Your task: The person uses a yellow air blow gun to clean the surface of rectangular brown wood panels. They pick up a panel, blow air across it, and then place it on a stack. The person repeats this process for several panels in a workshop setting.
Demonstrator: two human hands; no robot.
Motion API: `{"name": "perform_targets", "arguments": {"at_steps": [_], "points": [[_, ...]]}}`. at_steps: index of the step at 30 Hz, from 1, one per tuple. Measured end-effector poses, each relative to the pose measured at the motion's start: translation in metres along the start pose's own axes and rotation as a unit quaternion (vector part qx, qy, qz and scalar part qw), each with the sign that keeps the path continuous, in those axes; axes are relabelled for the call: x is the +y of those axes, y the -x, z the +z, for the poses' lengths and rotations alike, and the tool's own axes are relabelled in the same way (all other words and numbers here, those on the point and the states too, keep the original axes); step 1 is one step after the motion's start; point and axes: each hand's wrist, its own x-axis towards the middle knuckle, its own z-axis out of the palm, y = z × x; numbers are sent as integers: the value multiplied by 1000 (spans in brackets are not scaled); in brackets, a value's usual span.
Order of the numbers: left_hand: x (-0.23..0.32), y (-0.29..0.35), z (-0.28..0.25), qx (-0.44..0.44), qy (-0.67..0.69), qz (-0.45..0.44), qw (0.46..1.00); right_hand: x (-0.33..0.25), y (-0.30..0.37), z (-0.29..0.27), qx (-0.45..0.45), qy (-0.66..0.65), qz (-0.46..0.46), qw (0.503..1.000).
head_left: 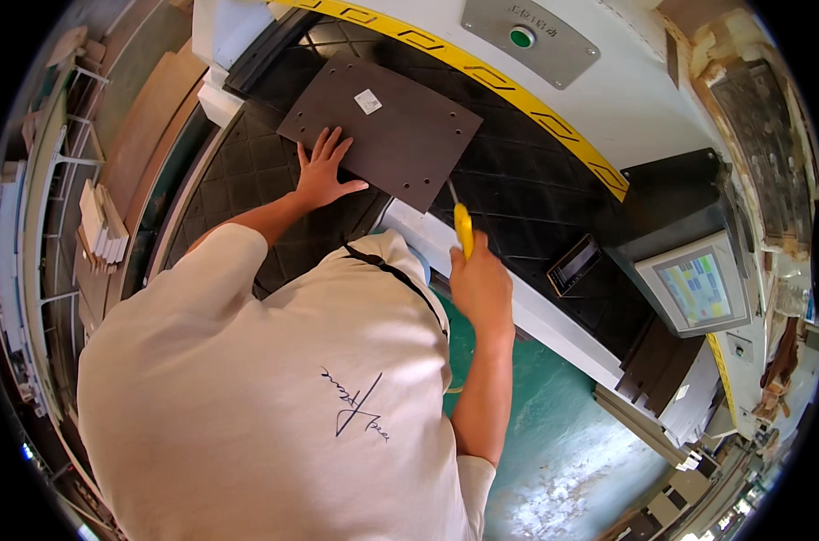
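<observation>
On dark panel (pixel 382 126), left hand (pixel 324 171) lies flat; right hand (pixel 480 279) grips screwdriver (pixel 462 224).

Your left hand (pixel 324 171) is flat, fingers spread wide, palm down, arm stretched out in front of you. Your right hand (pixel 480 281) is curled in a tight fist, elbow bent.

The dark brown panel (pixel 382 126) looks like matt, smooth board with small drilled holes and a white paper sticker (pixel 367 101). It lies on a black rubbery bed (pixel 518 194) with a moulded diamond grid. The tool handle (pixel 464 230) is glossy yellow plastic. The button plate (pixel 554 50) is brushed grey metal. The shirt (pixel 274 397) is soft beige cloth.
</observation>
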Motion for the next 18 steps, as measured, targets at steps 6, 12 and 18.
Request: {"name": "perform_targets", "arguments": {"at_steps": [6, 12, 18], "points": [[6, 7, 24, 102, 46, -5, 994, -12, 29, 5, -61, -3, 15, 998], [9, 2, 22, 105, 38, 0, 994, -13, 29, 13, -127, -62, -24, 990], [7, 3, 23, 129, 30, 6, 991, -16, 28, 3, -117, -40, 25, 992]]}}
